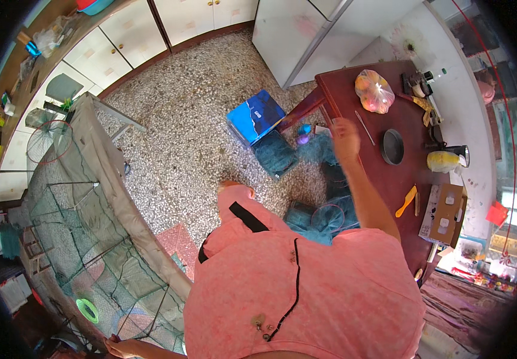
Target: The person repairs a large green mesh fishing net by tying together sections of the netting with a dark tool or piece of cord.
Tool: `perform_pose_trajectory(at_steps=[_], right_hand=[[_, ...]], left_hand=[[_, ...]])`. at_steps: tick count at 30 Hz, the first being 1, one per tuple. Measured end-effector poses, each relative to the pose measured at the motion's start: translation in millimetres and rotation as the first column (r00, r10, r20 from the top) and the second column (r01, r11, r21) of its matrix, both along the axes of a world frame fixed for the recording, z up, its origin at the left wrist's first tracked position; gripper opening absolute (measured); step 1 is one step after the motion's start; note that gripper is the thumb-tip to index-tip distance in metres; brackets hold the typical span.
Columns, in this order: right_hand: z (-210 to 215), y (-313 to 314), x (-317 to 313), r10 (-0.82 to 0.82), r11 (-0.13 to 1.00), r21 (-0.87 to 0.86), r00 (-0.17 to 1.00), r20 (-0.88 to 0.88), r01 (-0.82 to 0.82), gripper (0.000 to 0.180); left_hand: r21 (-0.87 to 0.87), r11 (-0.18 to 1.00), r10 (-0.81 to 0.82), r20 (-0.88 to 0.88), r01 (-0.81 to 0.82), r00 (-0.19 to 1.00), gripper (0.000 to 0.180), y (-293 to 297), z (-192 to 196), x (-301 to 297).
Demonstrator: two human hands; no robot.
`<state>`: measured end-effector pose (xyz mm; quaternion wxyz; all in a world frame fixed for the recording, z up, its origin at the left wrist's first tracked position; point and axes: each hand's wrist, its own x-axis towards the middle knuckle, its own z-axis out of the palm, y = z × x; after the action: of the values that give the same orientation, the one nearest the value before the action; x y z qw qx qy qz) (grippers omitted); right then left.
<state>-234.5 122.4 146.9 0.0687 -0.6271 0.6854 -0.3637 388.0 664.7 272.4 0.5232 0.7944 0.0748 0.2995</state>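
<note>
The right hand (pixel 346 136) hovered, blurred, over the near-left edge of the dark red wooden bench (pixel 402 179), above a heap of teal mesh netting (pixel 330 206) on the floor; whether it was open or closed could not be told. The left hand (pixel 116 346) gripped the rim of a long green net cage (pixel 85 239) at the near left. Netting might have snagged on the bench corner. The speckled stone floor (pixel 198 113) gave room beside the blue box (pixel 256 116).
</note>
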Motion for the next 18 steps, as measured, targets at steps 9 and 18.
perform_pose_trajectory(at_steps=[9, 18], right_hand=[[-47.7, 48.1, 268.8, 0.705, 0.521, 0.234, 0.568, 0.425, -0.821, 0.027], [-53.9, -115.3, 516.3, 0.844, 0.348, 0.064, 0.343, 0.412, -0.935, 0.023]], left_hand=[[0.029, 0.997, -0.067, 0.027, 0.067, 0.997, 0.023, -2.9, 0.8, -26.1], [-0.118, 0.992, -0.057, -0.039, 0.052, 0.998, 0.011, -24.1, 16.3, -49.5]])
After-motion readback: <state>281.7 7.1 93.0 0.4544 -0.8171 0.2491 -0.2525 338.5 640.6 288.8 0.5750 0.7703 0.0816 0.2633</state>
